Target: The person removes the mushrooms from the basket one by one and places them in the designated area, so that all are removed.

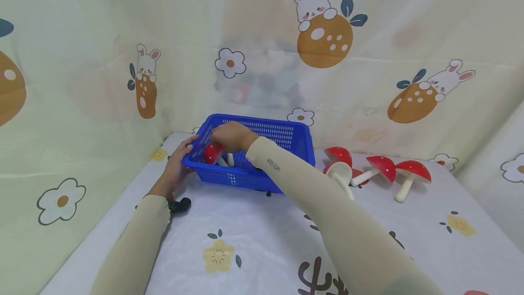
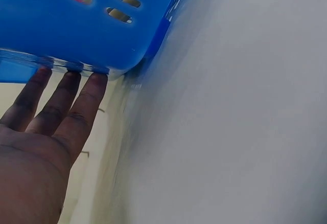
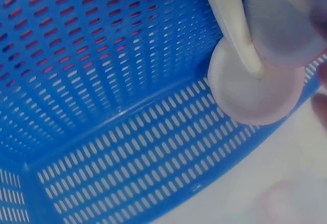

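Note:
A blue plastic basket (image 1: 245,179) with slotted walls stands on the table. At its left end, my left hand (image 1: 175,170) touches it; three nearly straight fingers (image 2: 82,109) meet the blue plastic in the left wrist view. My right hand (image 1: 231,134) reaches inside the basket's left part and grips a toy mushroom (image 3: 286,24) by its cap edge, only fingertips (image 3: 322,106) showing in the right wrist view. Beside it, another toy mushroom (image 3: 255,98) lies in the basket, its pale underside and stem upward. A red, white-dotted cap (image 1: 210,155) shows below the right hand.
Several red-capped toy mushrooms (image 1: 413,170) lie on the table right of the basket. A small black object (image 1: 180,205) is by the left wrist. Patterned cloth (image 1: 262,90) hangs behind and at the sides. A flower-printed cloth (image 1: 254,236) covers the table.

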Tool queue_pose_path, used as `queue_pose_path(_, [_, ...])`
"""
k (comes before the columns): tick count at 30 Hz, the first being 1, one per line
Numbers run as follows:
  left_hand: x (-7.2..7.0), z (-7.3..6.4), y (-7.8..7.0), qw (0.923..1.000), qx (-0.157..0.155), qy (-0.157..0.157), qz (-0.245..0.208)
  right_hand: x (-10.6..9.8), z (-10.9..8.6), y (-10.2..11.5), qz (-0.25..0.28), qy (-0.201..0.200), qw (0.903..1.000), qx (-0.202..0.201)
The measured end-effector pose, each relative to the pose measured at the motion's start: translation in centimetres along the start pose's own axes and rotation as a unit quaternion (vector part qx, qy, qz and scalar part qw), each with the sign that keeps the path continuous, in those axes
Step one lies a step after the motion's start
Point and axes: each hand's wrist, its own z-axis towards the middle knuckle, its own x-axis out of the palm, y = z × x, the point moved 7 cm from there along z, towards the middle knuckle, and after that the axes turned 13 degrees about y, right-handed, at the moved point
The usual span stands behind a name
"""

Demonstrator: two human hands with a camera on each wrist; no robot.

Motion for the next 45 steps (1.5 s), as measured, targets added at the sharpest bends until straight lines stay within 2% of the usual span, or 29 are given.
queue_pose_path(5, [0.1,0.1,-0.2,1.0,0.0,0.002,0.001,-0.1,-0.2,0.2,0.0,-0.005,1.0,-0.007])
queue_pose_path(9, [0.2,0.2,-0.1,1.0,0.002,0.005,-0.006,0.1,-0.3,0.0,0.018,-0.01,0.9998,0.005])
queue_pose_path(12, [0.2,0.2,0.0,0.9999,0.004,0.008,-0.009,0.1,-0.4,-0.3,0.006,-0.021,0.9995,0.023])
queue_pose_path(15, [0.2,0.2,0.0,0.9998,0.006,0.009,-0.014,-0.1,-0.9,-0.6,-0.012,-0.04,0.9982,0.042])
queue_pose_path(20, [0.2,0.2,-0.1,0.9998,0.008,0.011,-0.015,-0.5,-2.2,-1.8,0.001,-0.091,0.9939,0.063])
queue_pose_path(24, [0.2,0.2,-0.1,0.9998,0.011,0.012,-0.014,-0.4,-3.0,-3.0,0.024,-0.122,0.989,0.081])
queue_pose_path(30, [0.2,0.1,-0.2,0.9997,0.016,0.015,-0.013,-0.6,-4.3,-4.3,0.072,-0.16,0.9814,0.078])
queue_pose_path(38, [0.2,0.0,-0.1,0.9994,0.017,0.023,-0.019,-1.6,-6.9,-5.4,0.12,-0.193,0.9682,0.105])
queue_pose_path(41, [0.2,-0.1,-0.1,0.9995,0.014,0.023,-0.016,-1.9,-8.2,-5.8,0.142,-0.205,0.961,0.12])
queue_pose_path(45, [0.2,0.0,-0.1,0.9997,0.012,0.019,-0.011,-2.3,-10.2,-6.4,0.17,-0.244,0.9457,0.13])
